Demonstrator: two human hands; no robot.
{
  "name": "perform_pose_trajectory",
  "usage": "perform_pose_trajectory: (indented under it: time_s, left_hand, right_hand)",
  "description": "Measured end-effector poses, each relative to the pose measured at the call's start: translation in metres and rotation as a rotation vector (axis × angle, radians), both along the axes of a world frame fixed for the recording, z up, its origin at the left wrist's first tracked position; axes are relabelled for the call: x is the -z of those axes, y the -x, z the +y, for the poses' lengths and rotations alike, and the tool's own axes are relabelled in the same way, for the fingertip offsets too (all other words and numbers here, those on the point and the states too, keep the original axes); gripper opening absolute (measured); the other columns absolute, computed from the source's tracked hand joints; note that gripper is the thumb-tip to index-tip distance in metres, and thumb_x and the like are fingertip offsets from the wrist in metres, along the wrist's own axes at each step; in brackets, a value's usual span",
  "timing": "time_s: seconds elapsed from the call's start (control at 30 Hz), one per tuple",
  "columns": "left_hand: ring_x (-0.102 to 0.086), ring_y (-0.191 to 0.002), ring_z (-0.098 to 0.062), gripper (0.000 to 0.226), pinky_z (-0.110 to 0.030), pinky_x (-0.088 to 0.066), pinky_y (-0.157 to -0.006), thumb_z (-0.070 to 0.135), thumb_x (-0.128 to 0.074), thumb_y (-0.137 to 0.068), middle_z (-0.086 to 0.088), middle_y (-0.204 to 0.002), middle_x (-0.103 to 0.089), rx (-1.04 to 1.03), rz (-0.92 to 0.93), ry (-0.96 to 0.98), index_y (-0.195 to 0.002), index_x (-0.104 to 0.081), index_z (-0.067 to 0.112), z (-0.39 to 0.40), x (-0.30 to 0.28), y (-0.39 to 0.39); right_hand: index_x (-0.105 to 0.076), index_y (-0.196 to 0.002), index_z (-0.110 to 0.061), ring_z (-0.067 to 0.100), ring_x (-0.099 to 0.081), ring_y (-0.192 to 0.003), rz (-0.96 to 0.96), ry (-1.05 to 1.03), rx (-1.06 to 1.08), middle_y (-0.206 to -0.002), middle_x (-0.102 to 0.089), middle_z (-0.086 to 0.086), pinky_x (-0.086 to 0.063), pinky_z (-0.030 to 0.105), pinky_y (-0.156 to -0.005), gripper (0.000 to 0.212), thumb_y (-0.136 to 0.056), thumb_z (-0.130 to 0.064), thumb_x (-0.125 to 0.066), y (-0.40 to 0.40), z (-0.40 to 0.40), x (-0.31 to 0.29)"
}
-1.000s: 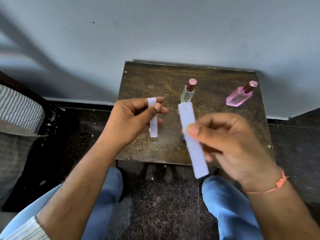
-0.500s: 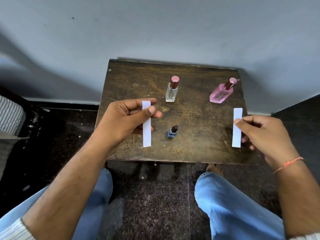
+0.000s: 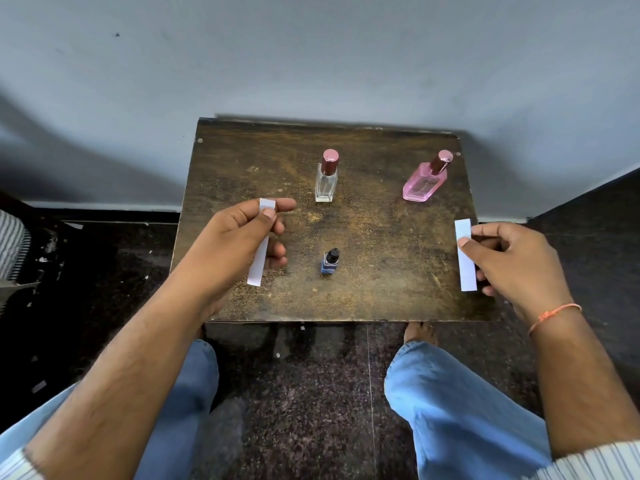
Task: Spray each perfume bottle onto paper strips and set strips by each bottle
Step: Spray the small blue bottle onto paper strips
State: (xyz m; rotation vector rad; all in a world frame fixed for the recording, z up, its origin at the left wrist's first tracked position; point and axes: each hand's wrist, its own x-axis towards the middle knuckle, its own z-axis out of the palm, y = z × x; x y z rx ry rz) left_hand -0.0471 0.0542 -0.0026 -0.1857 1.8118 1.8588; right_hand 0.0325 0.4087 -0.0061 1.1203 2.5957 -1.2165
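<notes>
Against a grey wall, a worn wooden counter (image 3: 381,271) carries a clear bottle (image 3: 326,181), a pink bottle (image 3: 423,183) and a small blue bottle (image 3: 329,262), while the left hand (image 3: 239,244) pinches one paper strip (image 3: 259,265) and the right hand (image 3: 512,261) pinches another strip (image 3: 465,265) over the counter's right edge.

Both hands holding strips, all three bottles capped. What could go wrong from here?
1. Both the left hand and right hand pinch a paper strip; neither is free to uncap a bottle, so a strip may get dropped.
2. The small blue bottle stands between the hands and could tip if brushed.
3. The pink bottle stands near the table's far right corner; a nudge might send it off.
</notes>
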Motion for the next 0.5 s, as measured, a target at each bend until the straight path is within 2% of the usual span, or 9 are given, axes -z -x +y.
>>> perform_pose_trajectory:
  time_s: [0.07,0.17,0.27,0.33,0.4,0.5]
  left_hand:
    - [-0.056,-0.064,-0.010,0.032,-0.029,-0.061,-0.068,0.015,-0.044,-0.115,0.005,-0.081,-0.058,-0.006,-0.035,-0.025,-0.127,-0.074,0.017,0.001,0.000,0.000]
    - [-0.055,-0.063,-0.011,0.036,-0.030,-0.060,-0.067,0.006,-0.041,-0.112,0.005,-0.080,-0.059,-0.009,-0.059,-0.053,-0.127,-0.073,0.013,0.003,-0.003,-0.001]
    - [-0.062,-0.066,-0.012,0.039,-0.034,-0.062,-0.074,0.002,-0.041,-0.111,0.003,-0.087,-0.064,0.018,-0.040,-0.049,-0.128,-0.073,0.014,0.004,-0.003,-0.003]
    - [-0.067,-0.071,-0.013,0.041,-0.037,-0.064,-0.084,0.000,-0.040,-0.111,0.001,-0.093,-0.067,0.044,-0.020,-0.023,-0.130,-0.073,0.017,0.004,-0.003,-0.005]
    - [-0.070,-0.076,-0.014,0.042,-0.036,-0.064,-0.089,0.001,-0.040,-0.113,0.002,-0.097,-0.071,0.070,0.004,-0.009,-0.132,-0.072,0.020,0.004,-0.004,-0.007]
    - [-0.073,-0.081,-0.013,0.039,-0.026,-0.062,-0.084,0.004,-0.042,-0.115,0.004,-0.099,-0.077,0.129,0.083,0.024,-0.135,-0.069,0.022,0.003,-0.007,-0.009]
  right_hand:
    - [-0.074,-0.129,-0.028,0.022,-0.074,-0.085,-0.001,-0.001,0.003,-0.098,-0.070,-0.012,-0.062,0.035,-0.057,0.030,-0.100,-0.032,-0.080,0.000,-0.001,-0.001]
    - [-0.075,-0.131,-0.026,0.024,-0.076,-0.088,0.010,-0.059,0.000,-0.100,-0.072,-0.008,-0.067,0.040,-0.065,0.033,-0.099,-0.034,-0.079,0.000,-0.003,0.000]
    - [-0.076,-0.127,-0.024,0.028,-0.073,-0.093,0.060,-0.326,-0.072,-0.109,-0.072,0.003,-0.065,0.051,-0.087,0.031,-0.100,-0.039,-0.075,0.001,-0.003,0.004]
    - [-0.078,-0.119,-0.021,0.027,-0.064,-0.096,0.170,-0.431,-0.118,-0.107,-0.069,0.010,-0.057,0.046,-0.089,0.026,-0.099,-0.037,-0.074,0.005,-0.010,0.005]
    - [-0.080,-0.113,-0.021,0.025,-0.060,-0.089,0.330,-0.394,-0.160,-0.097,-0.067,0.009,-0.053,0.041,-0.084,0.020,-0.099,-0.033,-0.076,0.011,-0.025,0.003]
    - [-0.082,-0.110,-0.022,0.020,-0.064,-0.085,0.518,-0.230,-0.294,-0.097,-0.072,0.005,-0.055,0.033,-0.079,0.013,-0.100,-0.027,-0.078,0.017,-0.057,0.001]
